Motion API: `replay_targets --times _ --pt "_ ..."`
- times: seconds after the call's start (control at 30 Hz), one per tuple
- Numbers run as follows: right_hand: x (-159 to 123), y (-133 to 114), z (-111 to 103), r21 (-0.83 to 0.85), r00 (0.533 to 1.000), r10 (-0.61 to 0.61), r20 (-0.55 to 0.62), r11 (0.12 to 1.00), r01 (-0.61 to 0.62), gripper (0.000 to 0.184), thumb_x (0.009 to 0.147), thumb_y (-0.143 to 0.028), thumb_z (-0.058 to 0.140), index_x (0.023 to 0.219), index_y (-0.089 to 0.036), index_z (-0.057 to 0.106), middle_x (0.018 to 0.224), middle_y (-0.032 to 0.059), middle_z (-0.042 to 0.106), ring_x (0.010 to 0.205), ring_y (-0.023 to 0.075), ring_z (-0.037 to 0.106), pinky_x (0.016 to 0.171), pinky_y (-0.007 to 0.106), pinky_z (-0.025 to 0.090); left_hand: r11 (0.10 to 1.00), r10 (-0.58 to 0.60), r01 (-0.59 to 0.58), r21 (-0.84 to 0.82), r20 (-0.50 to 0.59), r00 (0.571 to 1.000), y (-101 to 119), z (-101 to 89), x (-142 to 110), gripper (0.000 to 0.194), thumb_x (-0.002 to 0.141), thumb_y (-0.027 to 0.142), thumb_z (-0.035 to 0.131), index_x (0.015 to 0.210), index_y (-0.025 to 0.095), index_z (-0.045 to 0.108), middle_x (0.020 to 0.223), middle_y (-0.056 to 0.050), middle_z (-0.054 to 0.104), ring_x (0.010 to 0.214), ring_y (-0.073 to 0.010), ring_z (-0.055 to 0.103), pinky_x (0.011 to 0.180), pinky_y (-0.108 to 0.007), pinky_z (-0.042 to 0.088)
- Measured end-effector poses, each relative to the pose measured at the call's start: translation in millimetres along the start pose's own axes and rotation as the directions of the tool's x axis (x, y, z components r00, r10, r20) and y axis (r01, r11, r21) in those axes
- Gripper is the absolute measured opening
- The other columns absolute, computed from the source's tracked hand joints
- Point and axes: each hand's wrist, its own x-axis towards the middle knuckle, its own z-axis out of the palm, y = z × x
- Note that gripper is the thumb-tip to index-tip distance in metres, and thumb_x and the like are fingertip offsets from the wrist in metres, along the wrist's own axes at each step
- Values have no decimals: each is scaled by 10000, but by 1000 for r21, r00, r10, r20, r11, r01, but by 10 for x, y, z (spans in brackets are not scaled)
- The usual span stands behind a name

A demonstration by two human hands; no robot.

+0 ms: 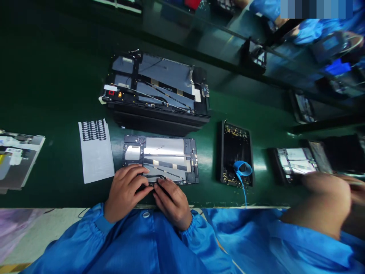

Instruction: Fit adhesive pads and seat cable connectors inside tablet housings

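An opened tablet body with silver panels and dark ribbon cables lies flat on the green table in front of me. My left hand is at its near edge, with fingers bent and thumb and forefinger brought close together. Beside it, my right hand has its fingers curled together, their tips touching the same near edge close to a black cable. Whatever small part may sit between the fingertips is hidden. Left of the tablet lies a white sheet with rows of small black stickers along its top.
Behind the tablet, a stack of similar tablet bodies sits on black trays. A black tray holding tiny gold-coloured screws and a blue strap is to the right. Another device lies far left. A co-worker's blurred arm reaches in at right.
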Motion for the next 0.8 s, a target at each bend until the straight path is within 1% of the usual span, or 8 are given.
replay_targets --times 0.1,0.2,0.3,0.37,0.47,0.6,0.7,0.8 --pt "-27 -9 11 -18 999 -33 11 999 33 429 916 -89 652 1343 -93 610 1187 170 702 1211 255 647 1031 432 592 1000 -22 22 -22 -21 1000 56 3 -15 112 910 262 697 900 234 589 1187 -27 707 1165 -241 606 988 -428 450" --pt "-61 -28 17 -63 997 -49 51 997 52 413 926 -106 639 1339 -128 627 1247 171 668 1211 276 632 987 447 603 997 -5 3 -82 -31 1000 87 -102 -71 110 888 213 684 952 227 596 1272 -48 679 1228 -233 586 1050 -416 466" --pt "-17 -50 -16 -92 996 -55 75 994 62 380 927 -122 643 1304 -165 656 1247 158 655 1161 279 640 924 434 609 995 3 -8 -98 -52 999 -28 -356 -137 134 906 180 632 1032 218 603 1349 -71 646 1320 -216 539 1122 -392 452" --pt "121 -89 -55 -86 995 -56 82 994 63 342 936 -146 638 1275 -175 668 1238 158 645 1133 281 639 881 425 604 999 -37 33 -33 -108 993 -228 -576 -156 147 956 168 559 1079 228 610 1311 -58 675 1305 -194 562 1138 -393 442" --pt "559 -194 -10 -21 988 -47 145 998 51 280 965 -182 603 1238 -181 661 1212 151 638 1102 270 633 861 408 591 981 -130 150 122 -155 979 -675 -840 -126 259 1000 236 515 1248 236 588 1374 -66 653 1366 -224 532 1200 -482 360" --pt "1395 -276 428 52 927 -113 358 994 101 176 987 -198 568 1141 -191 654 1108 110 664 1015 254 630 876 397 570 947 -243 242 211 -22 970 -1179 -897 -53 625 968 394 589 1516 194 367 1550 -118 494 1489 -291 385 1242 -579 241" --pt "1881 -216 823 -55 870 -35 493 996 71 118 968 -167 591 1065 -182 656 1055 97 662 979 246 619 893 388 544 946 -258 254 201 -6 966 -1306 -832 -53 700 961 431 589 1555 200 300 1566 -123 472 1498 -276 372 1249 -559 233" --pt "2076 -120 1054 -106 832 21 554 993 45 93 968 -149 588 1016 -177 662 1040 89 647 977 227 609 887 349 522 944 -267 264 197 -9 964 -1317 -793 -77 714 960 447 581 1564 213 282 1577 -118 458 1505 -265 361 1258 -541 215"
